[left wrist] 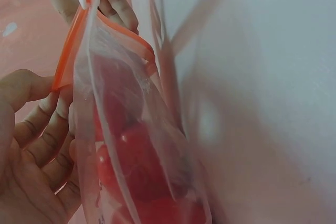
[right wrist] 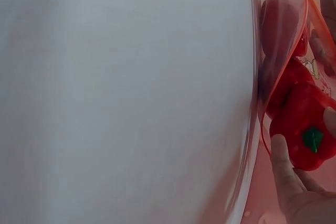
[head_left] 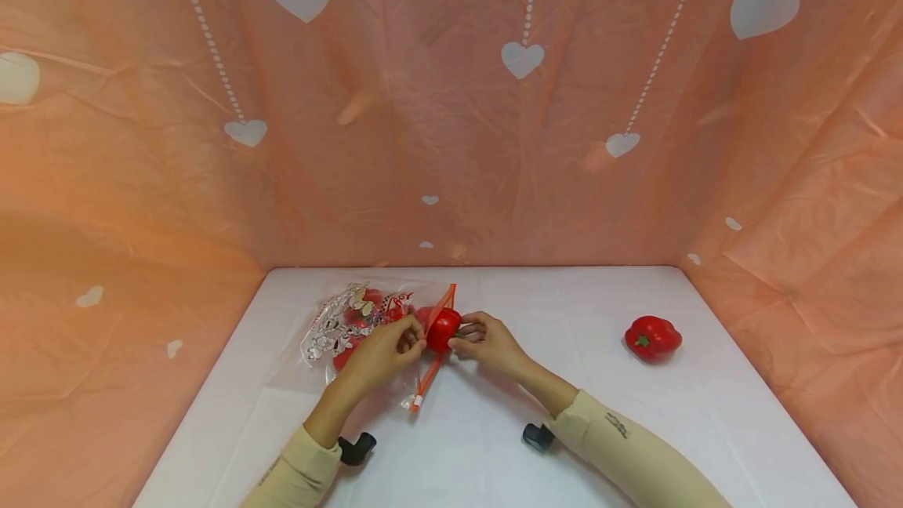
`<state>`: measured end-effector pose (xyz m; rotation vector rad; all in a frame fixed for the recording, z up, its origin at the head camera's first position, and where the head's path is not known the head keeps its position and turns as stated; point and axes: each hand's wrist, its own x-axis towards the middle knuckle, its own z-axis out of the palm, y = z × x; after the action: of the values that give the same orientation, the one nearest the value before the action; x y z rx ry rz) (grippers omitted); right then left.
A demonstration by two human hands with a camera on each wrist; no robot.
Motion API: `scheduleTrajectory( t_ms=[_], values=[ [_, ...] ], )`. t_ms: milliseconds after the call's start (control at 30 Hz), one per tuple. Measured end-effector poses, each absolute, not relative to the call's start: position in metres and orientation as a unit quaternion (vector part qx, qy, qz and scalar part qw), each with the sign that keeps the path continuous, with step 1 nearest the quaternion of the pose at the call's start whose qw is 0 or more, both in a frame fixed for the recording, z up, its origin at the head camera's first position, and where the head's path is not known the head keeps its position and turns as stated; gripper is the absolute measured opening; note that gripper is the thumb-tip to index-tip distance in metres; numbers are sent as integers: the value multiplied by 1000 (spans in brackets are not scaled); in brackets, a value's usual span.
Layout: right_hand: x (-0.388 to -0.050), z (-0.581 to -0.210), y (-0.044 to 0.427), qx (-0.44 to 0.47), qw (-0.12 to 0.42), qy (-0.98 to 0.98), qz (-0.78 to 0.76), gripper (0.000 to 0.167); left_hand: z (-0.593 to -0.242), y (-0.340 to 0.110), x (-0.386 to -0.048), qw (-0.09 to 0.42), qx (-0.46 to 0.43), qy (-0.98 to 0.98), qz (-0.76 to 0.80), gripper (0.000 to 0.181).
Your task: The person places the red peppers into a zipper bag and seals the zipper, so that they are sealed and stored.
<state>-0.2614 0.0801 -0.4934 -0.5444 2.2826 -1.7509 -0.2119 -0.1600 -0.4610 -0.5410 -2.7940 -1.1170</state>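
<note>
A clear printed zip bag point(head_left: 320, 347) with an orange zip edge lies on the table, several red bell peppers point(left wrist: 142, 166) inside it. My left hand point(head_left: 384, 351) pinches the orange edge point(left wrist: 65, 59) at the bag's mouth between thumb and fingers. At that mouth, my right hand point(head_left: 499, 349) holds another red bell pepper point(head_left: 444, 328) by its stem end. In the right wrist view this pepper's green stem point(right wrist: 313, 138) faces the hand, and its far end sits between the bag's edges against the peppers inside. A white slider point(head_left: 418, 400) sits at the near end of the zip.
One more red bell pepper point(head_left: 652, 338) lies on the white table point(head_left: 564, 296) at the right. An orange curtain with white hearts point(head_left: 451, 139) hangs behind the table and along both sides. Black wrist-worn devices point(head_left: 357, 449) show under both forearms.
</note>
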Motion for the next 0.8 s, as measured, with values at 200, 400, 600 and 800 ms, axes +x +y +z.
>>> scheduleTrajectory(
  t_ms=[200,400,600,800],
  values=[
    [-261,-492,74,-170,106,777,-596,47,-461,-160,-212,48,-183,-913,-361,11],
    [-262,-490,70,-149,107,791,-584,50,-462,-160,-212,50,-184,-915,-356,12],
    [-265,-495,68,-137,111,770,-613,51,-462,-160,-213,48,-185,-915,-355,11],
    [-268,-497,66,-151,108,752,-632,42,-461,-160,-212,50,-187,-914,-358,12]
  ],
)
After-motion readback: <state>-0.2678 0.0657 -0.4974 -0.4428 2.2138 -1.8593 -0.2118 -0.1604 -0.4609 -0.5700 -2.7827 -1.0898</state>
